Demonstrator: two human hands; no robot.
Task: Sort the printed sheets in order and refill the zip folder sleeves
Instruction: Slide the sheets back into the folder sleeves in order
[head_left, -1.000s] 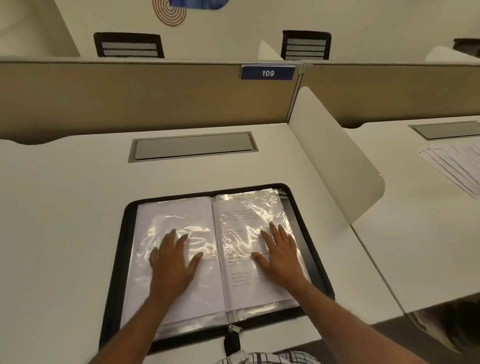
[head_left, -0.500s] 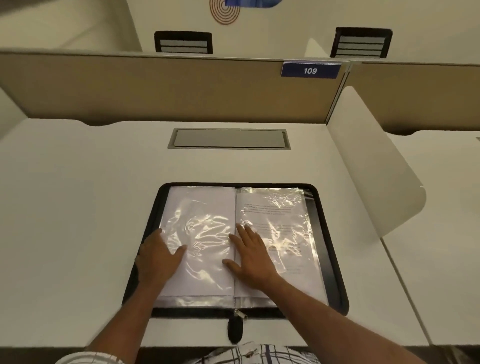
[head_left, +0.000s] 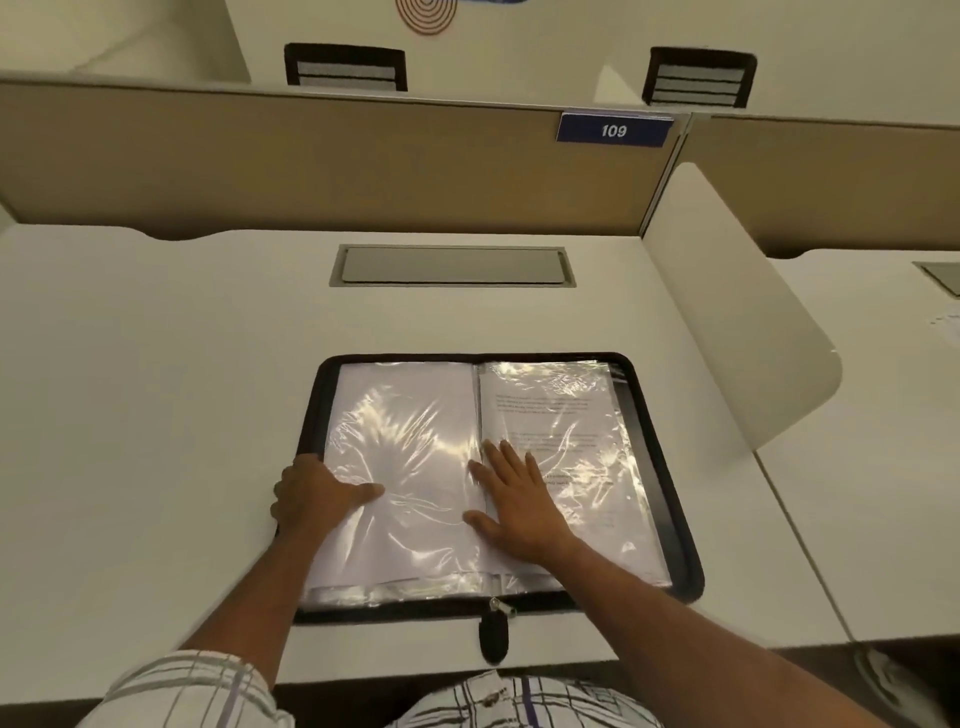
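- Zip folder (head_left: 675, 493) lies open flat on the desk (head_left: 156, 415), centre-front, near edge close to the desk's front edge. Zip pull (head_left: 493, 631) hangs off the near side toward the person.
- L hand (head_left: 317, 499): at the folder's left edge, thumb lying on the left sleeve (head_left: 405, 415), fingers curled down over the edge, gripping it. Can't tell if the fingertips go under the sleeves or under the cover.
- R hand (head_left: 519, 504): flat, fingers straight and a bit spread, pressing by the spine. Palm is on the right sleeve (head_left: 561, 415), thumb reaches across onto the left one. Holds nothing.
- Right sleeve has a printed sheet inside, text lines show through glare. Left sleeve shows a blank white page.
- Around: grey hatch plate (head_left: 452, 265) set flush in the desk behind the folder, well apart from it.
- Tan partition (head_left: 311, 171) closes the back, w/ blue "109" sign (head_left: 614, 130) on its top right. Two chair backs (head_left: 345, 67) show beyond it.
- White side divider (head_left: 737, 332) stands on the right, near the folder's right rim but not touching.
- Next desk (head_left: 883, 493) past the divider. Some papers (head_left: 948, 327) at the frame's right edge, too cut off to read.
- Room: bare desk to the left of the folder and between folder and hatch. Right side tight bc of the divider.
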